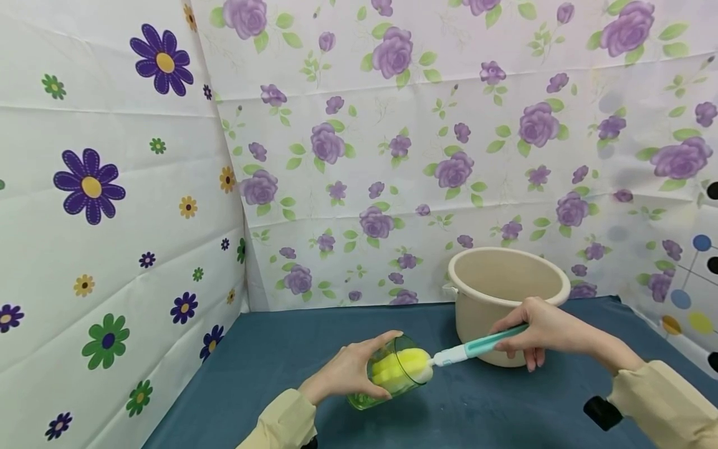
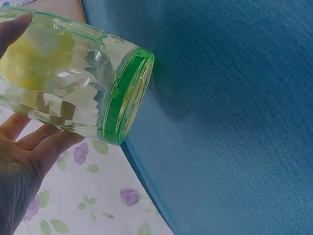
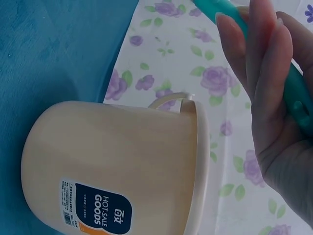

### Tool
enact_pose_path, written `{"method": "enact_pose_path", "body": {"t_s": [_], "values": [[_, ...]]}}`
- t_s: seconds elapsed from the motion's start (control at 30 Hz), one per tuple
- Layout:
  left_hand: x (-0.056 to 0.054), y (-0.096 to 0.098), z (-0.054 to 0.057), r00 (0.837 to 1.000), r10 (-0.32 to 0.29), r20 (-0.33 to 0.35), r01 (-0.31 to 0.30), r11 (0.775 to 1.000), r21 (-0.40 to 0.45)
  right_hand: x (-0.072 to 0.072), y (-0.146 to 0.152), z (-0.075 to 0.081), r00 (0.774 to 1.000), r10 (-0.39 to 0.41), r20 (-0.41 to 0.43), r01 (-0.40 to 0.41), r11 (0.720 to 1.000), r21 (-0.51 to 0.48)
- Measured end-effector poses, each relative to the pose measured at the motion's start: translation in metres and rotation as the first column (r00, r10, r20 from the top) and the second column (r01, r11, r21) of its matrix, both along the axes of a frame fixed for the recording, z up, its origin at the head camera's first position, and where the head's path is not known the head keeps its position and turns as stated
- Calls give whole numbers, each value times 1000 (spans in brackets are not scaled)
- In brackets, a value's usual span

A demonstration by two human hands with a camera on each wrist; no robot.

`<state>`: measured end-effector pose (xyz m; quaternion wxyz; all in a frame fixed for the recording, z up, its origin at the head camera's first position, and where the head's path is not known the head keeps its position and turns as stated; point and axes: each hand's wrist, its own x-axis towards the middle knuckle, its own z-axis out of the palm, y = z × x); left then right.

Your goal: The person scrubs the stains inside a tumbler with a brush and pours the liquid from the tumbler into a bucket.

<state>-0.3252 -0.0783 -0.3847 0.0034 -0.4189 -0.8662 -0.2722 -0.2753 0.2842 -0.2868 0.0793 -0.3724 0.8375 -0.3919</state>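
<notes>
A green-tinted clear glass (image 1: 387, 394) lies tilted in my left hand (image 1: 349, 369), its mouth facing right and a little up. Thumb and fingers grip it from opposite sides; its thick green base (image 2: 128, 95) shows in the left wrist view, above the blue cloth. Inside the glass sits the yellow and white sponge head of a bottle brush (image 1: 405, 365). My right hand (image 1: 538, 333) holds the brush by its teal and white handle (image 1: 477, 346). In the right wrist view the teal handle (image 3: 299, 100) passes behind the fingers.
A beige bucket (image 1: 468, 312) stands at the back right, just behind my right hand; a label (image 3: 100, 208) shows on its side. Dark blue cloth (image 1: 269, 349) covers the table. Flowered sheets (image 1: 348, 187) hang at the back and sides.
</notes>
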Motion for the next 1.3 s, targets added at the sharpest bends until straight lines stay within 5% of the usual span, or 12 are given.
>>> {"method": "enact_pose_path", "body": {"t_s": [1.3], "values": [[1,1,0,1000,5,-1,-5,1000,-5,-2,-9,1,999,-49,-9,49,998,46]]}}
